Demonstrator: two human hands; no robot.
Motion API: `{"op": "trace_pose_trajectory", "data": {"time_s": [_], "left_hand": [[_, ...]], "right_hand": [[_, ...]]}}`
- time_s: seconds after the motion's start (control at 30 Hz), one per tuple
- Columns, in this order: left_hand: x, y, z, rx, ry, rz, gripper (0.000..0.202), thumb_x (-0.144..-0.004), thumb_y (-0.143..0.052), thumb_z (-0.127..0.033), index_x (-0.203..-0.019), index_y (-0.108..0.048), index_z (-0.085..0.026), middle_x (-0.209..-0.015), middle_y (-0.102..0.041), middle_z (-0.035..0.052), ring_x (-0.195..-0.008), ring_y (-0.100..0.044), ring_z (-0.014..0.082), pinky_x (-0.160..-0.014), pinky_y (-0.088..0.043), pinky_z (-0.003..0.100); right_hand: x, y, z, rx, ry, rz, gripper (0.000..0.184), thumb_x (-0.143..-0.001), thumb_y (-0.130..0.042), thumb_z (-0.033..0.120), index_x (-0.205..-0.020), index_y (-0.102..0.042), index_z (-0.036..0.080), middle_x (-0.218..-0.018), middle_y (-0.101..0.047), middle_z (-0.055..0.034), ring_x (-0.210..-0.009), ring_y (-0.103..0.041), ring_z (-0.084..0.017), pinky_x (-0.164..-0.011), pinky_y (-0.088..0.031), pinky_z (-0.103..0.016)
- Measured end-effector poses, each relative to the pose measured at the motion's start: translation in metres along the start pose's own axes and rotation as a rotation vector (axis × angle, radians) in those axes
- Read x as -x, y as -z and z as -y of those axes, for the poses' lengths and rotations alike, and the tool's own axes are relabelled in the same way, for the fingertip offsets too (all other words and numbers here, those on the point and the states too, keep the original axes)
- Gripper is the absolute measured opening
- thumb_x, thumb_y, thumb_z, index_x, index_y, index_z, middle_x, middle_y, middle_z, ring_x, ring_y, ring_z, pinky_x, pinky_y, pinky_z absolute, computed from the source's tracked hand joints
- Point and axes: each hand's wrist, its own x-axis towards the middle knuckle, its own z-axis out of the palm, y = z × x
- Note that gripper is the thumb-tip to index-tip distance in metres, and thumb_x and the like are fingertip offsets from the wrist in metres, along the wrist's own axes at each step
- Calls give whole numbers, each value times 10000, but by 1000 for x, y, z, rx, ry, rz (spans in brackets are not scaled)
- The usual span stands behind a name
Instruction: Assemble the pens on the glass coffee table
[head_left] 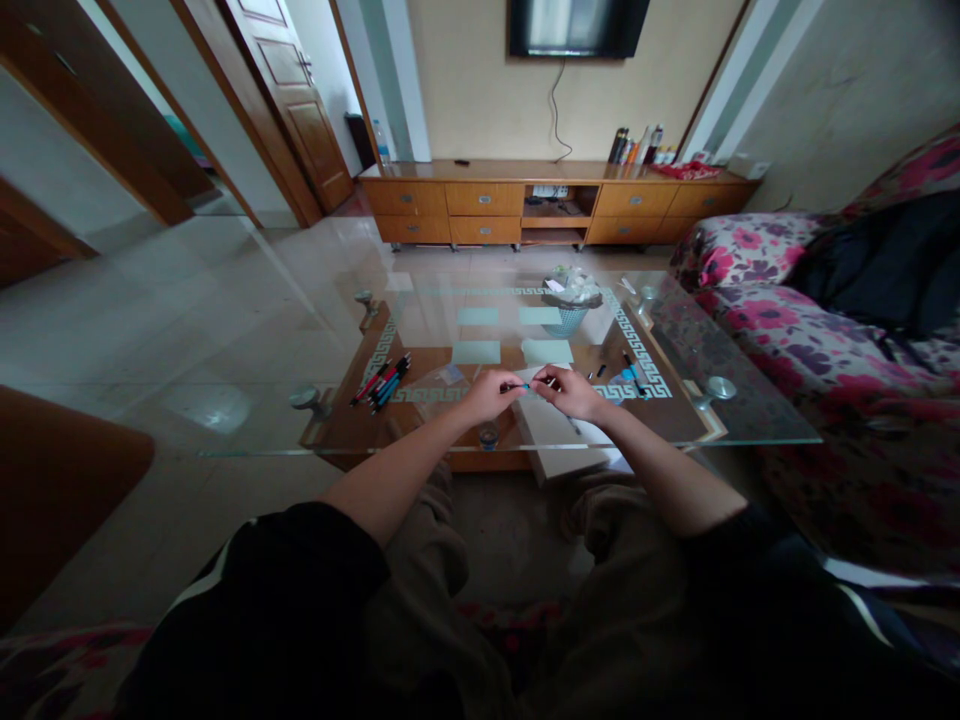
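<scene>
Over the glass table, my left hand (491, 396) and my right hand (568, 393) meet with fingers pinched. Between them is a slim dark pen with a blue section (526, 386), gripped at its two ends. Much of the pen is hidden by the fingers. To the left of my left hand lies a pile of pens (386, 383) in black, red and blue. Beyond my right hand are a few small dark and blue pen pieces (628, 376). Beneath my right hand is a white box or stack of paper (547, 432).
The glass table (765, 428) has metal supports and a sharp front edge. A basket (568, 320) with crumpled plastic stands toward the back. A small round object (488, 436) sits near the front edge. A floral sofa (757, 300) is at right, a wooden cabinet (485, 200) behind.
</scene>
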Motion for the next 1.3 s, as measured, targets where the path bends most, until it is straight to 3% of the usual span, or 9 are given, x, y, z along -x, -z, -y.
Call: {"op": "trace_pose_trajectory", "data": {"time_s": [0.13,0.37,0.53,0.63,0.73,0.83,0.9,1.07,1.3], "left_hand": [[0,1,3,-33,7,16,258,-933,-629,-331,-989,-814,-161,-952,-798,87,-821,-705,200,-764,-517,292],[-1,5,7,9,-13,17,214,-887,-685,-324,-965,-830,-188,-919,-794,78,-803,-704,194,-759,-523,287],[0,5,6,12,6,19,209,-884,-671,-307,-961,-808,-170,-924,-786,69,-822,-690,193,-773,-511,286],[1,2,5,-41,39,14,221,-925,-601,-289,-958,-770,-150,-914,-768,65,-829,-667,189,-780,-498,284],[2,1,5,-112,75,19,248,-966,-526,-264,-961,-738,-135,-918,-745,73,-841,-644,192,-790,-488,290],[2,1,7,-132,93,24,220,-958,-511,-207,-993,-715,-132,-950,-731,79,-868,-636,198,-816,-484,301],[2,1,8,-141,105,21,208,-949,-511,-183,-1010,-704,-140,-961,-724,75,-886,-634,199,-833,-481,302],[2,2,7,-95,144,5,239,-971,-446,-159,-1035,-676,-155,-944,-717,58,-882,-642,188,-827,-482,290],[3,4,3,-69,160,12,256,-1006,-414,-202,-1062,-661,-167,-856,-698,26,-785,-621,162,-775,-471,268]], "right_hand": [[1,2,6,35,57,7,287,-916,-616,483,-866,-670,206,-762,-663,-18,-674,-566,-163,-670,-417,-283],[0,1,2,82,116,71,316,-964,-548,451,-801,-671,211,-709,-607,-8,-675,-535,-165,-670,-395,-285],[0,-2,1,85,131,46,261,-938,-593,430,-867,-713,209,-787,-669,-29,-700,-570,-171,-695,-432,-289],[0,4,1,117,137,-49,234,-876,-657,369,-1022,-723,200,-898,-710,-50,-741,-608,-177,-731,-473,-296],[-2,20,-10,215,126,-248,294,-832,-607,237,-1102,-704,171,-968,-697,-77,-797,-616,-198,-803,-502,-332],[-2,40,-33,343,21,-462,392,-771,-531,130,-1129,-688,132,-1031,-651,-125,-920,-609,-245,-896,-504,-375],[1,50,-51,441,-100,-535,485,-720,-536,107,-1187,-666,117,-1133,-614,-162,-1062,-574,-290,-981,-474,-415],[14,57,-74,631,-361,-451,581,-723,-611,187,-1303,-635,177,-1283,-556,-162,-1189,-468,-377,-1027,-417,-536],[13,48,-73,615,-452,-331,463,-790,-672,284,-1252,-702,264,-1373,-517,-134,-1258,-419,-410,-1034,-407,-577]]}}
